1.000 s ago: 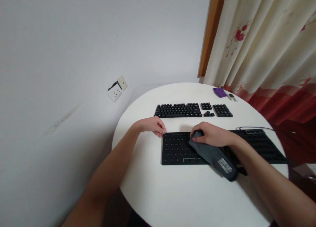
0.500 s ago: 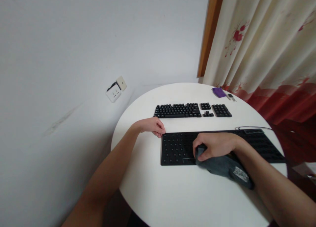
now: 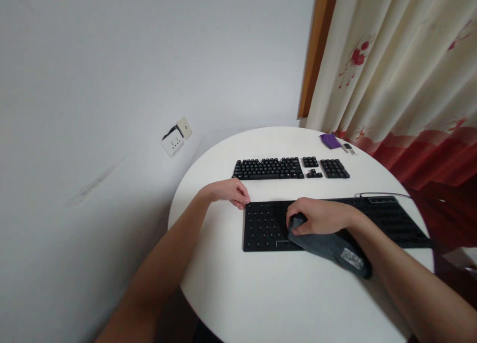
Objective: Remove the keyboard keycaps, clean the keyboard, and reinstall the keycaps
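Note:
A black keyboard [image 3: 261, 228] stripped of its keycaps lies across the white table, rows of switches showing. At its far left corner, my left hand [image 3: 234, 193] is closed, thumb and fingers pinched against the edge. My right hand [image 3: 316, 216] grips a bunched dark grey cloth [image 3: 328, 246] and presses it onto the switches left of the keyboard's middle. The cloth's tail, with a white patterned label, trails over the near edge onto the table. Behind the keyboard, the removed black keycaps [image 3: 268, 169] are laid out in keyboard order.
The round white table [image 3: 268, 288] stands against a wall with a socket [image 3: 173, 142]. A purple cloth [image 3: 330, 140] and a small stick-like item [image 3: 349, 148] lie at the far right edge. A thin cable [image 3: 383, 193] runs behind the keyboard. A curtain [image 3: 395, 84] hangs at right.
My right hand has slid the grey cloth a little to the left over the keyboard, its tail following. My left hand keeps its place at the corner.

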A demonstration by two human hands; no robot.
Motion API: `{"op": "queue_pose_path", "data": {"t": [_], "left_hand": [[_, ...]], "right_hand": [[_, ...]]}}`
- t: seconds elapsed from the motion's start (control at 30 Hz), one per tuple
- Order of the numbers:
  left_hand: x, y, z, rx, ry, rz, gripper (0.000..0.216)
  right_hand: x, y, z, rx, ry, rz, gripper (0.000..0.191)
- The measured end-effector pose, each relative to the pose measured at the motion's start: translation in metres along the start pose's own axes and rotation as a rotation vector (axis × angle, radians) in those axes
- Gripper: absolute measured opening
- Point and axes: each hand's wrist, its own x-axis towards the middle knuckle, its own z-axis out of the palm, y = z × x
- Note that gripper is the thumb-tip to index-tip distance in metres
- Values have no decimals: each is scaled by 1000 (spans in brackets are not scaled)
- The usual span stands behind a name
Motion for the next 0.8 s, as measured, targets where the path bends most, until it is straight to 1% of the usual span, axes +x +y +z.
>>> {"op": "queue_pose_path", "data": {"t": [0.13, 0.2, 0.27, 0.4, 0.5, 0.57, 0.63, 0.73, 0.8], "left_hand": [[-2, 2, 1, 18, 0, -8, 25], [-2, 3, 1, 24, 4, -3, 26], [-3, 4, 1, 29, 10, 0, 27], [-4, 7, 2, 35, 16, -15, 27], [-5, 8, 3, 31, 18, -14, 27], [-5, 8, 3, 34, 12, -10, 26], [-5, 8, 3, 48, 11, -4, 25], [-5, 9, 3, 65, 18, -3, 25], [-6, 9, 3, 61, 21, -3, 25]], "right_hand": [[14, -8, 13, 32, 86, -126, 20], [19, -10, 19, 2, 104, -147, 19], [17, -8, 19, -17, 74, -127, 19], [1, 2, 0, -32, -14, -4, 20], [-3, 4, -8, -17, 21, -1, 20], [2, 1, -4, 15, 82, -56, 21], [12, -4, 6, 40, 120, -121, 21], [20, -7, 18, 27, 84, -163, 21], [16, -4, 16, -2, 35, -108, 22]]}}
